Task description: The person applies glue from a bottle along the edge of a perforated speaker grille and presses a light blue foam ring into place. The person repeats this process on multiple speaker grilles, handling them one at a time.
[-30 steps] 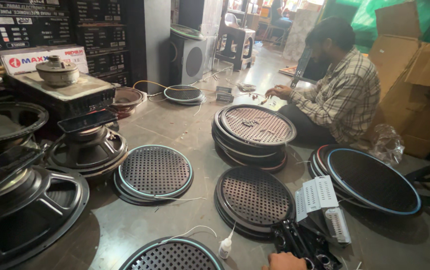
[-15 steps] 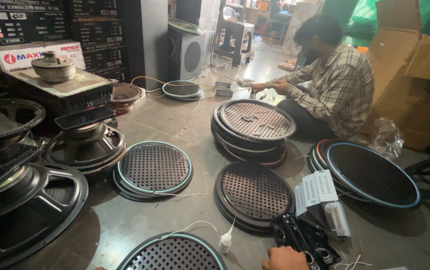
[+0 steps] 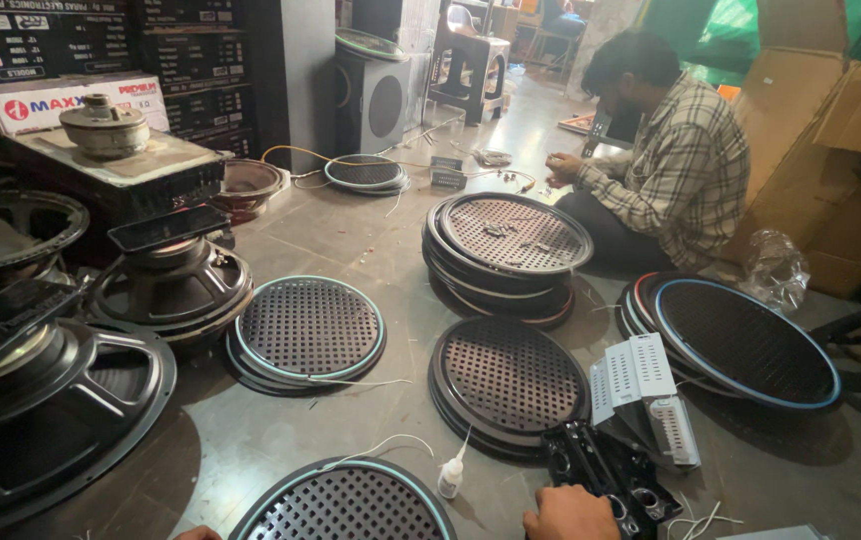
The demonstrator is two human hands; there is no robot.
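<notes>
My right hand (image 3: pixel 569 514) shows only as knuckles at the bottom edge, resting against a black plastic part (image 3: pixel 601 470) on the floor; whether it grips it is hidden. Only a sliver of my left hand (image 3: pixel 198 534) peeks in at the bottom left, next to a round perforated speaker grille (image 3: pixel 346 505) with a pale blue rim. A small white glue bottle (image 3: pixel 451 475) stands between the grille and my right hand. White ribbed plastic pieces (image 3: pixel 641 385) lie just beyond the black part.
Several stacks of round grilles (image 3: pixel 308 327) (image 3: pixel 509 375) (image 3: pixel 516 240) (image 3: pixel 746 340) cover the grey floor. Large black speaker frames (image 3: pixel 46 400) (image 3: pixel 171 285) sit at left. A person in a checked shirt (image 3: pixel 666 170) sits at the back right beside cardboard boxes (image 3: pixel 831 150).
The view has tilted slightly, so my right hand shows a little more at the bottom edge. The seated person and the grilles have not moved.
</notes>
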